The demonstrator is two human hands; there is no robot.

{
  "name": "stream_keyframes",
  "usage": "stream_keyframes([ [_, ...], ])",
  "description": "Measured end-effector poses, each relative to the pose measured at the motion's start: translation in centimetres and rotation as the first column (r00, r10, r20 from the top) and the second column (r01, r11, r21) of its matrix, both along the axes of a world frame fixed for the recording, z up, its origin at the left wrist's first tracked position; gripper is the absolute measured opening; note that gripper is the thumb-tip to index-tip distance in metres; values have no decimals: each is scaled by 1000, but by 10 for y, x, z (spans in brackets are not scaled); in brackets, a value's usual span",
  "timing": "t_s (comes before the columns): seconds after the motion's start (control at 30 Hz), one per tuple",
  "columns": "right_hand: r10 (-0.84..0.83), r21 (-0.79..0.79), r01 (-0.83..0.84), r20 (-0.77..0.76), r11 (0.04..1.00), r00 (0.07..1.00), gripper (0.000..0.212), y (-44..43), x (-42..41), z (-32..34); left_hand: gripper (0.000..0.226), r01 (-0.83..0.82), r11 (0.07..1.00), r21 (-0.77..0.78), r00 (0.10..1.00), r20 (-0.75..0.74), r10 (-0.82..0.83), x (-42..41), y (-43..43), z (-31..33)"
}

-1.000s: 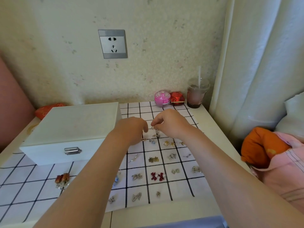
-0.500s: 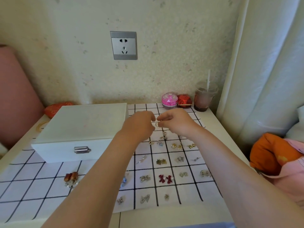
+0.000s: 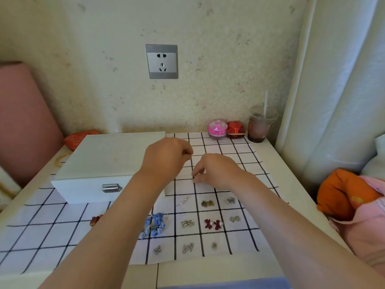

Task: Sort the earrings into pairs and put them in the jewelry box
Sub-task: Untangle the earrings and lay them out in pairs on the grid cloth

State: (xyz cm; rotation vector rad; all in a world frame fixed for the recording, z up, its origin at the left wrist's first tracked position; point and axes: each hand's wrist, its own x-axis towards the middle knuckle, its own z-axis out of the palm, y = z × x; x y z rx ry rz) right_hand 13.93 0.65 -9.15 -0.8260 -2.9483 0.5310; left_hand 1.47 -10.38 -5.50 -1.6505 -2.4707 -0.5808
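The white jewelry box [image 3: 104,161] stands shut on the left of the checked cloth [image 3: 239,155], its metal latch [image 3: 111,187] facing me. Several earrings lie in the cloth's squares: blue bows [image 3: 155,225], red bows [image 3: 212,224], a silver pair [image 3: 187,223] and a green-gold pair [image 3: 207,203]. My left hand [image 3: 166,157] hovers by the box's right corner, thumb and forefinger pinched on something tiny. Lower down, my right hand [image 3: 218,172] has its fingertips pinched together on the cloth, and what they pinch is hidden.
At the back by the wall are a pink round tin [image 3: 217,129], a red box [image 3: 235,129] and a plastic cup with a straw [image 3: 260,126]. A curtain [image 3: 333,101] hangs on the right above orange and pink bedding [image 3: 350,197]. A red pouch [image 3: 78,138] lies behind the box.
Both hands held a small hoop earring together above the cloth. They have parted: the right hand has dropped to the cloth, and the left stays raised by the box.
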Motion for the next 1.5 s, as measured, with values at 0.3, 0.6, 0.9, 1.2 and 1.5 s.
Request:
stream_keyframes([
  [0.3, -9, -12, 9, -48, 1000, 999, 3, -14, 1, 11, 12, 81, 994, 71, 997, 11, -82, 6, -21, 1],
  [0.6, -30, -342, 42, 41, 939, 999, 8, -18, 75, 28, 7, 307, 951, -36, 903, 327, -279, 38, -24, -7],
  [0.9, 20, -298, 114, 412, 948, 911, 11, -39, 122, 32, 6, 482, 841, -244, 865, 282, -414, 89, -35, -19],
  [1.2, 62, -255, 72, 483, 964, 874, 12, -37, 117, 31, 15, 499, 790, -357, 865, 144, -481, 110, -42, -30],
  [1.5, 63, -311, 110, 497, 944, 866, 9, -34, 115, 27, 20, 482, 777, -405, 871, 123, -476, 117, -38, -32],
])
